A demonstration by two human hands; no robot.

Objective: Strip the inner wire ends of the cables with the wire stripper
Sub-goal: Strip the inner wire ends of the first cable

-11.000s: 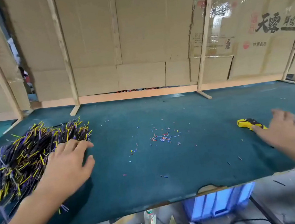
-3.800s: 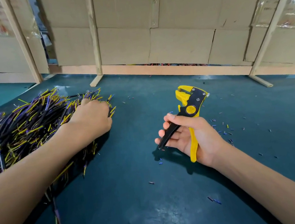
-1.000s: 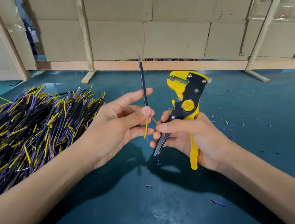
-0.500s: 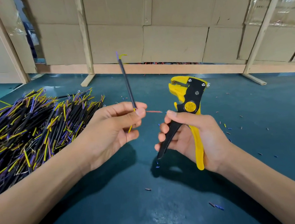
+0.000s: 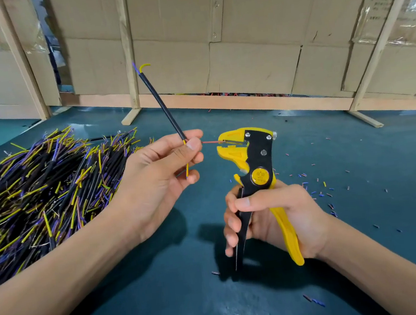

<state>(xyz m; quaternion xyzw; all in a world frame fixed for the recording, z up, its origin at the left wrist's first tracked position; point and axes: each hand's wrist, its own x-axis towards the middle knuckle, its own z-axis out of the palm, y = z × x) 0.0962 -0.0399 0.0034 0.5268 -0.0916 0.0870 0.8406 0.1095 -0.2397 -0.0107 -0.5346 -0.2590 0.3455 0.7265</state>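
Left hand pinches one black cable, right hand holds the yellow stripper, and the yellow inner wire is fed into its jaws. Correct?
Not quite. The head view shows the red inner wire entering the stripper; the yellow inner wire hangs down by the left hand. The cable and right hand are as stated.

Counts: 2 hands – left hand (image 5: 157,179), right hand (image 5: 274,217). 1 wire stripper (image 5: 255,175), yellow/black. 1 black cable (image 5: 162,105) held up, w/ 3 inner wires showing at its lower end – red, yellow, blue – and 2 at top, yellow + blue. 1 big pile of cables (image 5: 36,194), too many to count. Insulation scraps (image 5: 321,190) on the counter (image 5: 246,309): dozens, approx.
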